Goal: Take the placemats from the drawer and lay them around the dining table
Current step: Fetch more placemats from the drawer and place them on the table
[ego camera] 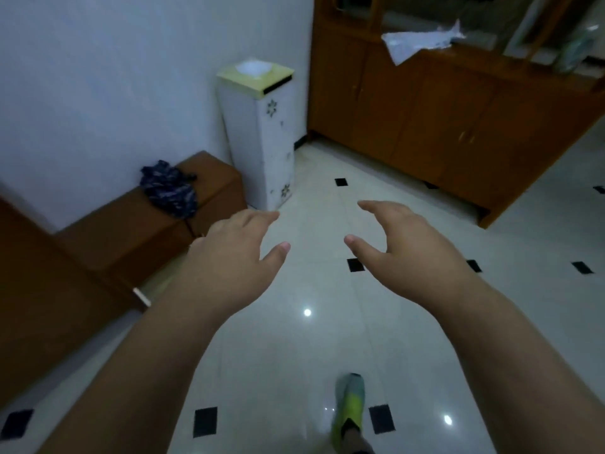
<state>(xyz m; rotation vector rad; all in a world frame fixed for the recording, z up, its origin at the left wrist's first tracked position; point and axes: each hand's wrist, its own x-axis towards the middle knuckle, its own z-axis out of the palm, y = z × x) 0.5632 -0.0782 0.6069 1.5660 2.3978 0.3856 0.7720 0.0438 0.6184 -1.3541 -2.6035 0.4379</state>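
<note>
Glossy cream floor tiles point(327, 339) with small black insets fill the middle and lower frame; we stand on them, one green-and-teal shoe point(348, 404) at bottom centre.

Hands: our left hand point(235, 253) and right hand point(402, 244) reach forward at mid-frame, fingers spread wide and slightly curled, both empty, apart from each other.

Furniture: a brown wooden cabinet point(458, 103) with closed doors occupies the upper right; crumpled white paper point(422, 40) hangs over its ledge. A tall white stand point(262, 142) with flower marks sits in the corner at upper centre, a white bowl point(253, 67) on top. A low brown bench point(154, 224) runs along the wall at left, carrying a dark blue patterned cloth point(170, 191).

Task items: no placemats, drawer or dining table are visible; we cannot tell where the drawer is. We judge the task at the approach stage.

Risks: the shiny floor could cause a slip mid-stride; the bench corner lies near our left side and could catch a leg; pulling the wrong door could waste the reach; the overhanging paper could be knocked off.
</note>
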